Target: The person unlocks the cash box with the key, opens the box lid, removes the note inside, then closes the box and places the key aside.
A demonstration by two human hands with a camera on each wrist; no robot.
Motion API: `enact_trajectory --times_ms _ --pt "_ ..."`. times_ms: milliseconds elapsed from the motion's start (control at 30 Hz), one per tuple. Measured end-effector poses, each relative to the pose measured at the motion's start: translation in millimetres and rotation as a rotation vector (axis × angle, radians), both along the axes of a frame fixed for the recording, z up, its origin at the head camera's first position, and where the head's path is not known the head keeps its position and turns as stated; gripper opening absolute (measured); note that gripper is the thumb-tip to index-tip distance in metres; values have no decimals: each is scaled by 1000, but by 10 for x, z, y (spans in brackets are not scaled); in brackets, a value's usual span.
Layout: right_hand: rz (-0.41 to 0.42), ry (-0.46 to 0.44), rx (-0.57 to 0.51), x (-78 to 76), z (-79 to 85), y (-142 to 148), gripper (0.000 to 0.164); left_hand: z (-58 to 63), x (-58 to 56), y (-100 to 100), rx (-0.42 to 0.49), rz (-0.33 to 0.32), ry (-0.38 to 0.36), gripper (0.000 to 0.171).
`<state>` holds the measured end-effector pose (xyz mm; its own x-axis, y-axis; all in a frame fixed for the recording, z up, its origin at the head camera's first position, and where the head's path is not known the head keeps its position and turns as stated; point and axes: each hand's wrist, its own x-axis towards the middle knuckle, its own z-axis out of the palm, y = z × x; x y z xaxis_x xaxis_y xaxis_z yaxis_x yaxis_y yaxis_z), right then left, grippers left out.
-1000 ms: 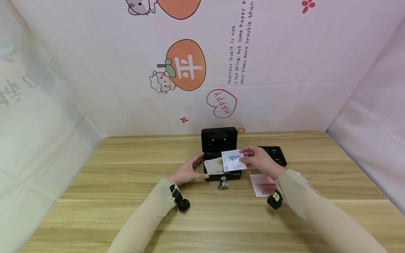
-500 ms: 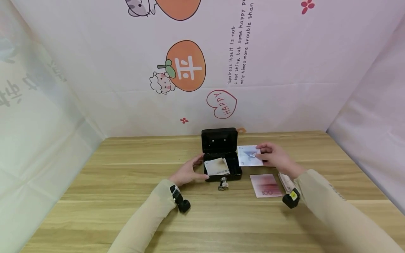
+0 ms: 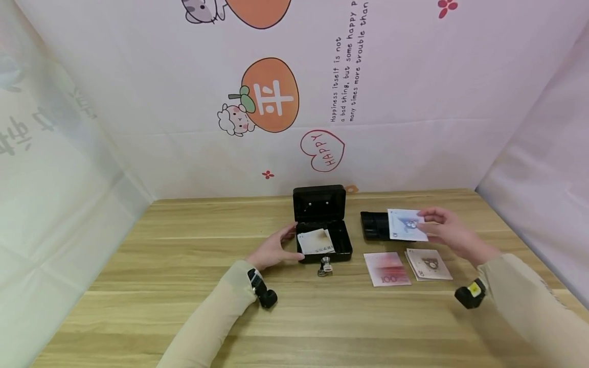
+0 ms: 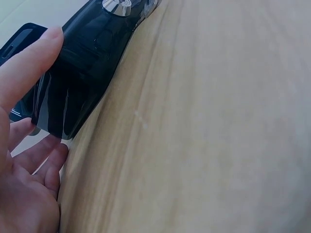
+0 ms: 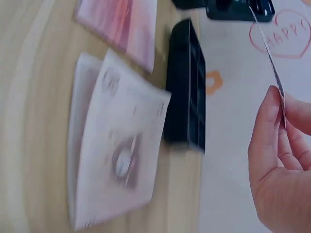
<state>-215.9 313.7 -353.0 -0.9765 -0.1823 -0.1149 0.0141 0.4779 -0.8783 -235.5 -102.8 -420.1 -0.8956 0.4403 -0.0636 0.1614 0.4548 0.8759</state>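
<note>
In the head view a black cash box (image 3: 342,239) stands with its lid up, several whitish play banknotes (image 3: 315,242) lying inside it. My left hand (image 3: 272,250) holds the box by its left side, thumb on the front corner and fingers behind, also seen in the left wrist view. To the right, my right hand (image 3: 448,234) pinches a bluish-white banknote (image 3: 405,225) between thumb and fingers, raised above the black compartment tray (image 3: 375,226). The right wrist view shows this banknote nearly edge-on.
A red 100 banknote (image 3: 387,269) lies right of the box, beside a small stack of brownish notes (image 3: 429,263). Keys (image 3: 324,267) hang at the box's front lock. A printed cloth (image 3: 184,128) rises behind the wooden table (image 3: 331,317).
My right hand has carried the bluish banknote from over the box rightward to above the tray. Brownish notes it covered now show. My left hand has stayed put.
</note>
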Motion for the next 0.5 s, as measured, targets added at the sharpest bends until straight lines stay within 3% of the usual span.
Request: enact_trajectory --times_ms 233,500 --pt "-9 4 -21 81 -73 292 50 10 6 -6 5 4 -3 91" --pt "-13 -27 68 157 -166 634 47 32 27 6 -8 5 -12 91"
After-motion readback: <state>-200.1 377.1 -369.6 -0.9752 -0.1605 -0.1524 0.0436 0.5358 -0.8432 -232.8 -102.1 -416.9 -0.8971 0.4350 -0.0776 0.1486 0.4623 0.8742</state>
